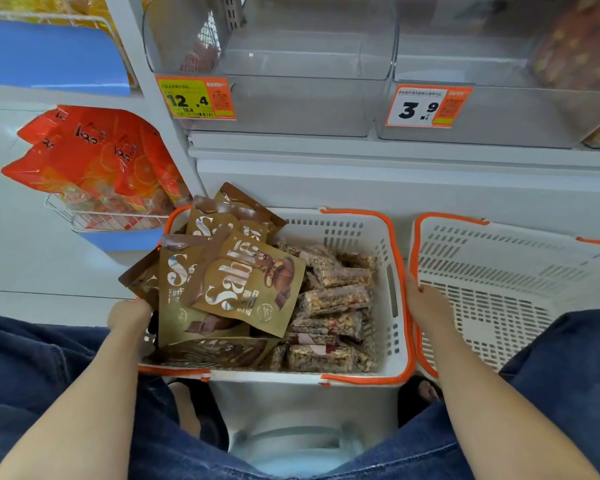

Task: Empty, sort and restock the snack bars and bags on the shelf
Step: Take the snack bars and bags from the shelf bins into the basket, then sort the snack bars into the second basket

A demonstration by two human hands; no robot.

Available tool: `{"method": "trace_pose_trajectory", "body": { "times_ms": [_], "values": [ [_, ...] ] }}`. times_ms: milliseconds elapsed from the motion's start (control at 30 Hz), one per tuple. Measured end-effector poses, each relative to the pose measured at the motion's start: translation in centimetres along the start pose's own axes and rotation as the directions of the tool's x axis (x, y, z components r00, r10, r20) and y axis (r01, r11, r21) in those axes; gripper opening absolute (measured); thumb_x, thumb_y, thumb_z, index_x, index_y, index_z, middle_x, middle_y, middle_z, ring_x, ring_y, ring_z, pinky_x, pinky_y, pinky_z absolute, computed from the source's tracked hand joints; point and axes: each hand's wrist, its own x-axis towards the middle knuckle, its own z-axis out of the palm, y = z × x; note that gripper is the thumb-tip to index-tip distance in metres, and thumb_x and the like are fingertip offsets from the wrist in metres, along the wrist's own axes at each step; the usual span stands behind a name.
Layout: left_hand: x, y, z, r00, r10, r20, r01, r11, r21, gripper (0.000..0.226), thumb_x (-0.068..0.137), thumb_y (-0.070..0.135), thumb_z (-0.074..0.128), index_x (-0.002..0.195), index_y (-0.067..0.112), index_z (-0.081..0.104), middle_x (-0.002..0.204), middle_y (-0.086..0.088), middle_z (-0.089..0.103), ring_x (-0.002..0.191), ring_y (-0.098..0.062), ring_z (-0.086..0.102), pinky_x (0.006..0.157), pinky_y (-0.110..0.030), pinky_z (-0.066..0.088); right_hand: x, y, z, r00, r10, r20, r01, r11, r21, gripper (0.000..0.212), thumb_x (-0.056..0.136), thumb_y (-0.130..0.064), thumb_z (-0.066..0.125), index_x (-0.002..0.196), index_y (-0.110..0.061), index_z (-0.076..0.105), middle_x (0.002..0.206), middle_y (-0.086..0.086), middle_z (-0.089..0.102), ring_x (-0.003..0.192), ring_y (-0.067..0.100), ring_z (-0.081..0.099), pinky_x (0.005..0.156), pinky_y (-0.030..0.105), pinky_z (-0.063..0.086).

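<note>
Nearest, two knees in blue denim frame the view. The left hand [129,315] curls closed around the left rim of the full basket [394,299], fingers hidden behind brown snack bags [243,289]. The right hand [426,301] lies with fingers pressed together on the basket's orange right rim, just beside the empty basket [499,289] to the right. Inside the full basket the brown bags pile on the left and wrapped snack bars [333,299] lie on the right. Farther, on the left, red bags [94,154] stand in a wire rack. Farthest, clear shelf bins [291,64] carry price tags [196,97].
</note>
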Motion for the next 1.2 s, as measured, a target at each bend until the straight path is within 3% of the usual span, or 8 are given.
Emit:
{"method": "trace_pose_trajectory", "body": {
  "times_ms": [133,233,367,600,800,967,1100,1200],
  "values": [
    [-3.1,3.8,-1.0,0.971,0.030,-0.238,-0.038,0.999,-0.032,0.043,0.092,0.004,0.044,0.134,-0.006,0.037,0.140,-0.027,0.034,0.128,-0.042,0.036,0.101,-0.049,0.037,-1.3,-3.3,1.4,0.987,-0.010,-0.162,0.008,1.000,-0.013,0.054,0.101,-0.043,0.026,0.148,-0.017,0.030,0.154,0.012,0.029,0.136,0.036,0.034,0.110,0.056,0.028],
    [-5.4,6.2,-1.7,0.878,0.354,-0.323,-0.367,0.930,0.023,0.045,0.089,0.001,0.045,0.133,-0.002,0.040,0.137,-0.023,0.038,0.124,-0.038,0.039,0.097,-0.047,0.037,-3.4,-8.5,1.8,0.841,-0.428,-0.331,0.421,0.902,-0.095,0.047,0.100,-0.028,0.037,0.145,-0.013,0.033,0.146,0.013,0.041,0.134,0.033,0.038,0.116,0.053,0.019],
    [-7.0,6.2,-0.3,0.835,0.550,-0.009,-0.546,0.832,0.097,0.029,0.090,0.015,0.053,0.118,0.007,0.056,0.112,-0.009,0.060,0.097,-0.028,0.055,0.076,-0.034,0.040,-6.2,-13.6,4.2,0.652,-0.758,-0.033,0.758,0.653,-0.013,0.038,0.099,-0.026,0.042,0.136,-0.019,0.045,0.124,0.007,0.061,0.118,0.026,0.054,0.106,0.050,0.038],
    [-6.7,4.6,1.7,0.888,0.451,0.091,-0.459,0.882,0.110,0.039,0.088,0.009,0.061,0.124,0.000,0.048,0.117,-0.016,0.060,0.112,-0.036,0.055,0.089,-0.039,0.044,-7.3,-13.3,8.7,0.692,-0.695,0.197,0.707,0.707,0.012,0.039,0.099,-0.030,0.041,0.136,-0.022,0.045,0.128,0.006,0.059,0.121,0.030,0.051,0.102,0.049,0.039],
    [-6.3,5.9,1.6,0.892,0.443,0.092,-0.447,0.894,0.023,0.023,0.092,0.007,0.056,0.113,0.002,0.064,0.117,-0.014,0.061,0.110,-0.028,0.055,0.094,-0.036,0.042,-7.6,-14.6,7.9,0.695,-0.702,0.157,0.686,0.712,0.149,0.038,0.100,-0.026,0.044,0.138,-0.024,0.044,0.123,0.002,0.062,0.113,0.021,0.057,0.095,0.041,0.048],
    [-8.6,9.4,-0.2,0.738,0.666,0.108,-0.664,0.745,-0.064,0.015,0.093,0.009,0.057,0.104,0.009,0.066,0.088,-0.002,0.059,0.077,-0.012,0.051,0.061,-0.015,0.037,-7.9,-16.6,4.5,0.644,-0.762,0.065,0.710,0.628,0.320,0.044,0.100,-0.019,0.045,0.143,-0.027,0.037,0.143,-0.007,0.046,0.128,0.007,0.042,0.098,0.017,0.036],
    [-10.3,10.5,-0.8,0.588,0.775,0.230,-0.785,0.615,-0.067,0.011,0.091,0.010,0.060,0.096,0.013,0.069,0.092,-0.001,0.064,0.085,-0.014,0.055,0.070,-0.016,0.039,-8.2,-17.8,2.3,0.589,-0.808,0.021,0.731,0.543,0.413,0.055,0.097,-0.019,0.054,0.144,-0.035,0.032,0.145,-0.014,0.041,0.121,-0.013,0.029,0.093,0.000,0.023],
    [-10.5,10.5,-0.7,0.576,0.792,0.204,-0.801,0.596,-0.052,0.012,0.091,0.010,0.060,0.099,0.013,0.069,0.097,-0.002,0.064,0.089,-0.016,0.055,0.075,-0.019,0.039,-7.8,-16.9,1.8,0.671,-0.742,0.010,0.624,0.572,0.533,0.063,0.093,-0.019,0.060,0.144,-0.039,0.028,0.134,-0.014,0.047,0.121,-0.003,0.041,0.090,0.009,0.033]
  ]
}}
